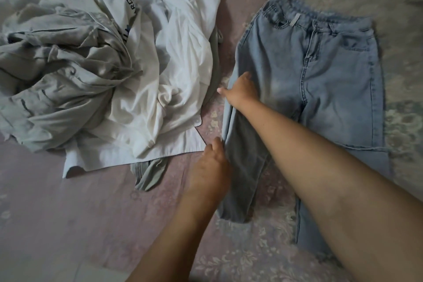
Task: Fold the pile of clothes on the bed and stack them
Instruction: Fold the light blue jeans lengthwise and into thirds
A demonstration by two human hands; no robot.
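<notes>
Jeans (320,71) flat on bed (68,213) (both hands at left edge).

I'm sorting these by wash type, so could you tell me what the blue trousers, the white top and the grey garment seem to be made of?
Blue trousers: denim by the look, faded light-blue, matte, with visible seams and belt loops.
White top: probably thin cotton jersey; soft creases, printed lettering.
Grey garment: a soft, limp fabric, heavily crumpled; its fibre can't be told.

A pinkish floral-patterned bedspread (68,213) covers the whole surface.
</notes>
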